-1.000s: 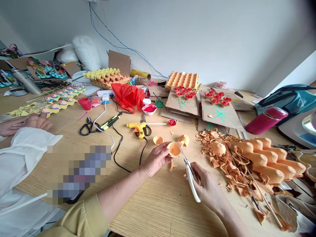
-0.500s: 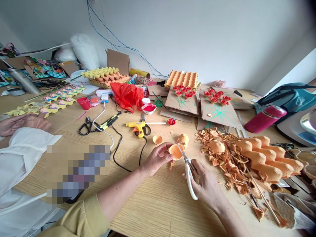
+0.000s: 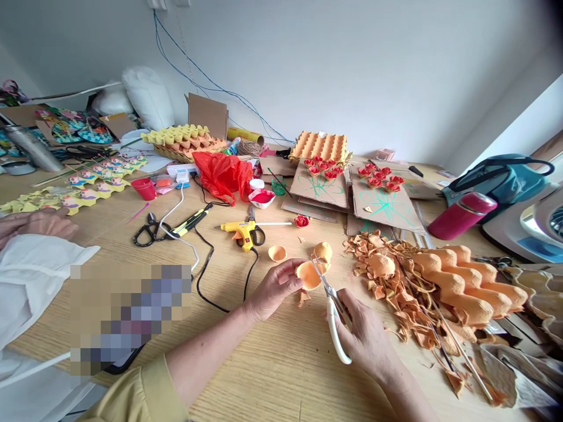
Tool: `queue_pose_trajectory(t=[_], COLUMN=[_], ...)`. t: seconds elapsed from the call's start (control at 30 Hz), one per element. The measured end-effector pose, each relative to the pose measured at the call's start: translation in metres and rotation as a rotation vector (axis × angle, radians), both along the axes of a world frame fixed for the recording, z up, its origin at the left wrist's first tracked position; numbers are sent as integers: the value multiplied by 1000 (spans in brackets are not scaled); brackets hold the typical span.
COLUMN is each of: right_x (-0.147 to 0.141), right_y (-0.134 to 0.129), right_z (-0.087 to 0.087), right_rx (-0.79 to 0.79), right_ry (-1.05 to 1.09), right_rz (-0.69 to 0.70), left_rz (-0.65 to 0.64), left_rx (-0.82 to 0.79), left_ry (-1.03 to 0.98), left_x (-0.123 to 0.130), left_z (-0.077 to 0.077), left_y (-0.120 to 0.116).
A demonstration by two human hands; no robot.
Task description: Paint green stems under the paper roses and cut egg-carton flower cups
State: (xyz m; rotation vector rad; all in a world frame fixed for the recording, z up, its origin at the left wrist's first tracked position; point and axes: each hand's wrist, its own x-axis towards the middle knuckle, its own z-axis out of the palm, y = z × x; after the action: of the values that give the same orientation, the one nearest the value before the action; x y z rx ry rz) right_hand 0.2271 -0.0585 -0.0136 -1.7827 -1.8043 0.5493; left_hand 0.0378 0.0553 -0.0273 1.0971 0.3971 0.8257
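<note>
Between the thumb and fingers of my left hand [image 3: 277, 288] is an orange egg-carton cup [image 3: 309, 276], its hollow side facing me. My right hand [image 3: 363, 331] is closed around white-handled scissors [image 3: 335, 334], whose blades lie at the cup's right rim. Just behind the held cup rests an orange carton piece [image 3: 323, 252], dome up. Another cut cup [image 3: 277, 254] sits to the left on the wooden table [image 3: 264, 375]. A small orange scrap [image 3: 303, 298] shows just below the held cup.
A yellow glue gun [image 3: 241, 230] with a black cord lies left of centre. Orange scraps [image 3: 409, 305] and an egg carton [image 3: 470, 281] cover the right. Red paper flowers [image 3: 323, 167] stand on cardboard behind. Another person's hands [image 3: 39, 225] are at far left, near a blurred-out phone.
The whole view has shifted slightly, so things sit a little further left. The cup and scissors stay in my hands, with the blades still at the cup's rim.
</note>
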Motion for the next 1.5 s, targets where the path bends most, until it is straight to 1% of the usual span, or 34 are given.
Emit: queue_pose_trajectory(t=[0.2,0.4,0.5,0.6,0.77,0.83,0.97,1.13,1.23,1.5], right_x=[0,1,1,1,0,0,0,0,-1,-1], right_y=[0,0,1,2,3,2,2,1,1,2], right_z=[2,0,1,1,-2,-2,-1,0,1,-3], right_rx=[17,9,12,19,69,87,67,66,51,18], right_ry=[0,15,18,-8,-51,-56,-56,-26,-13,44], right_rz=[12,-5,-3,-18,-10,4,0,-11,-14,-48], left_rz=[-7,43,41,22,34,21,-11,-48,-44,-22], left_rx=[-33,-99,-126,-77,92,107,50,-74,-131,-198], left_ry=[-2,-18,-43,-48,25,19,-14,-56,-75,-113], left_x=[-1,0,0,0,-2,-2,-1,0,0,0], left_z=[4,5,6,6,7,8,8,5,4,3], left_y=[-1,-2,-2,0,0,0,-1,-1,-1,4])
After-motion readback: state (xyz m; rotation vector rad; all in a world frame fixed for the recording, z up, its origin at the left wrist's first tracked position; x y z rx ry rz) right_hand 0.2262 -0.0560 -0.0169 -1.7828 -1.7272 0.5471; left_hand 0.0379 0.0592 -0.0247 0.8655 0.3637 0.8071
